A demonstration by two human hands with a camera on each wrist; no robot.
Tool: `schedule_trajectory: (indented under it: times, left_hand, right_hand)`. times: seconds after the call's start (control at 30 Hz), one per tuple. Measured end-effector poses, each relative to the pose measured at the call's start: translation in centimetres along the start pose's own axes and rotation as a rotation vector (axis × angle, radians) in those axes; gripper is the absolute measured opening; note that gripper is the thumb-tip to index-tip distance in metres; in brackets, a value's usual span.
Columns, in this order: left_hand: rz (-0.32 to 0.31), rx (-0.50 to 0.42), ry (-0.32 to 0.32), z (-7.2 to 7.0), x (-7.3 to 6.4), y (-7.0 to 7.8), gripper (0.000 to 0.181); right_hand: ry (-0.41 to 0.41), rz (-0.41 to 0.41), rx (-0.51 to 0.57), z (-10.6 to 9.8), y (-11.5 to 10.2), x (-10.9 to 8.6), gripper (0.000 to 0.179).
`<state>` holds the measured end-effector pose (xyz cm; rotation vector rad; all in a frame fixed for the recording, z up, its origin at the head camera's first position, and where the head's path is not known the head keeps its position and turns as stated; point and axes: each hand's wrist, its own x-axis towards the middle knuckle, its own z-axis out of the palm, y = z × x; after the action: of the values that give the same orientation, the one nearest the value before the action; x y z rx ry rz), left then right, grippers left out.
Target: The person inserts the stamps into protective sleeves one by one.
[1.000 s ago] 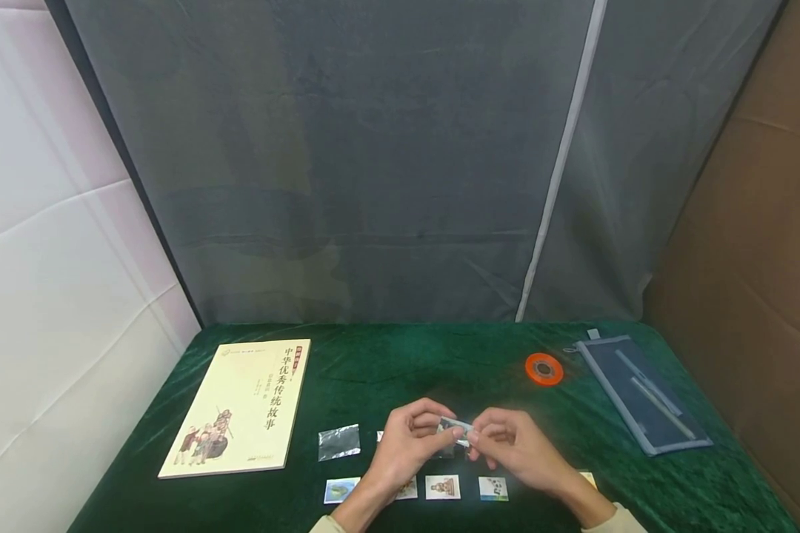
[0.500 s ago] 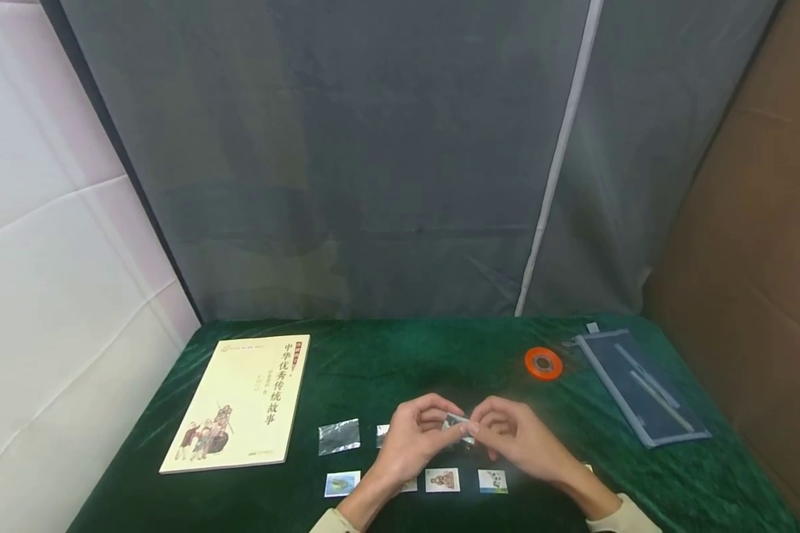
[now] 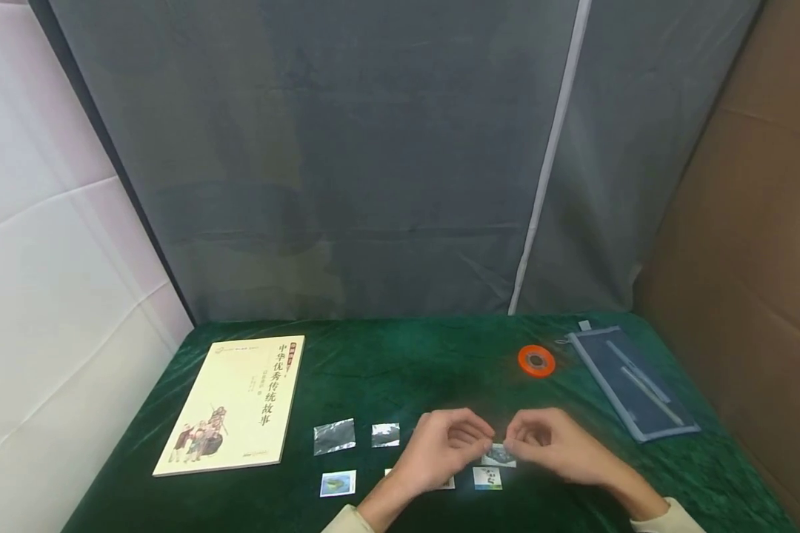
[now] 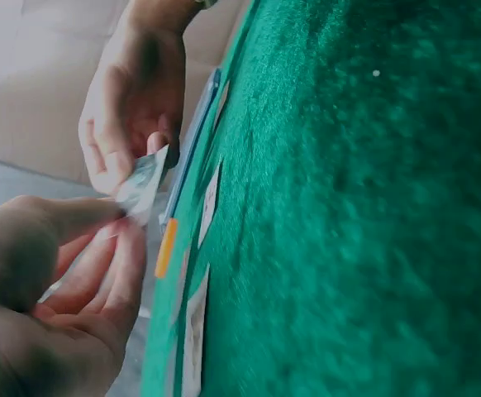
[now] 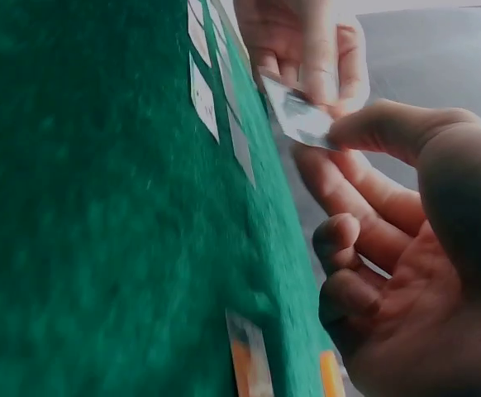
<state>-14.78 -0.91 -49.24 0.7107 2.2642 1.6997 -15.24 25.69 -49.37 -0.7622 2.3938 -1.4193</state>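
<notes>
Both hands pinch a small stamp-like card [image 3: 498, 455] with a grey-blue picture, held above the green cloth. My left hand [image 3: 448, 448] has its thumb and fingertips at the card's left edge. From the other side my right hand [image 3: 560, 448] grips it between thumb and forefinger, plainest in the right wrist view, where the card [image 5: 298, 116] looks glossy. Just below lies a stamp with a panda [image 3: 487, 478]. A stamp with a green picture [image 3: 338, 483] lies left of my left forearm, which partly hides other stamps.
Two shiny dark film pieces, one larger [image 3: 334, 437] and one smaller [image 3: 385, 434], lie left of the hands. Farther left is a cream book [image 3: 230, 407]. An orange tape roll [image 3: 536, 361] and a blue mesh zip pouch [image 3: 633, 385] lie at the right.
Both hands have moved right and slightly toward the person with the card, and their wrists are farther apart. The smaller film piece now shows fully. The view has shifted slightly.
</notes>
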Motion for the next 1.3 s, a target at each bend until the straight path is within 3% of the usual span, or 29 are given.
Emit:
schedule_trajectory:
  times: [0.2,0.6,0.83,1.07,1.2,1.3]
  left_hand:
    - [0.025,0.069,-0.109,1.4,0.9,0.7,0.009]
    - [0.002,0.368,-0.167,3.4,2.1,1.4,0.006]
    - [0.064,0.501,-0.181,4.0,2.3,1.5,0.009]
    - [0.156,0.567,-0.142,4.0,2.3,1.6,0.011]
    - [0.182,0.537,-0.118,3.6,2.2,1.2,0.009]
    - [0.157,0.474,-0.106,2.8,2.1,0.7,0.006]
  right_hand:
    - [-0.034,0.082,-0.04,-1.1,0.8,-1.8,0.006]
    - [0.088,-0.051,-0.287,-1.3,2.2,-3.0,0.014]
    - [0.133,-0.062,-0.369,-1.1,2.6,-3.2,0.02]
    - [0.153,-0.069,-0.388,-0.9,2.7,-3.4,0.017]
    - [0.127,-0.048,-0.359,-0.9,2.5,-3.3,0.017]
    - [0.112,-0.044,-0.309,-0.8,2.3,-3.3,0.014]
